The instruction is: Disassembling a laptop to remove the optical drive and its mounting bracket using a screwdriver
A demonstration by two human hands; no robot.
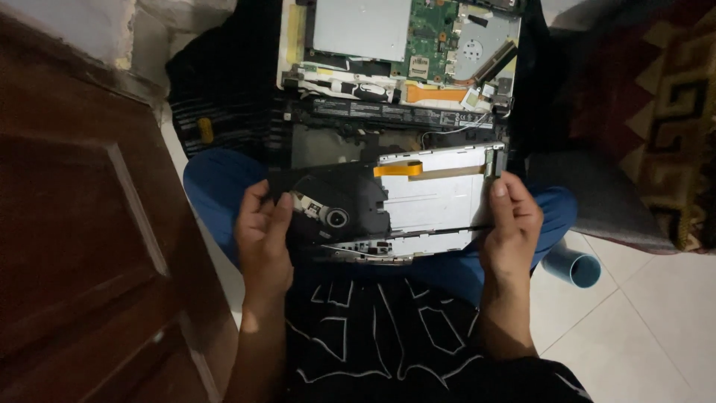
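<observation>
— Both hands clamped on the drive (pixel 403 201), one at each end. It sits over my lap, just below the open laptop (pixel 399 60).

— Start from the left. What's there?

— Far left, a dark brown wooden door (pixel 82 224) with a raised panel. Then my left hand (pixel 262 231), fingers curled round the black plastic tray end, thumb on top near the round spindle (pixel 337 218).

— And the drive's body?

— Flat, thin, rectangular. Left part is matte black plastic; the rest is a dull silver metal cover with an orange strip (pixel 399 169) lying across its upper edge. The tray looks pulled partway out of the metal shell.

— Your right hand?

— My right hand (pixel 511 224) grips the metal end, thumb pressed flat on top by a small connector (pixel 495 160), fingers underneath, hidden.

— Above it?

— The laptop, its bottom open: a smooth grey metal plate (pixel 362 26), a green board (pixel 432 33), a long black battery bar (pixel 395 113) along the near edge, thin white wires.

— Further right?

— A blue plastic tube (pixel 573 265) lying on pale glossy tiles (pixel 656 321), just beside my blue trouser leg. Beyond it, a patterned woven rug (pixel 664 112) in dark red and tan.
</observation>
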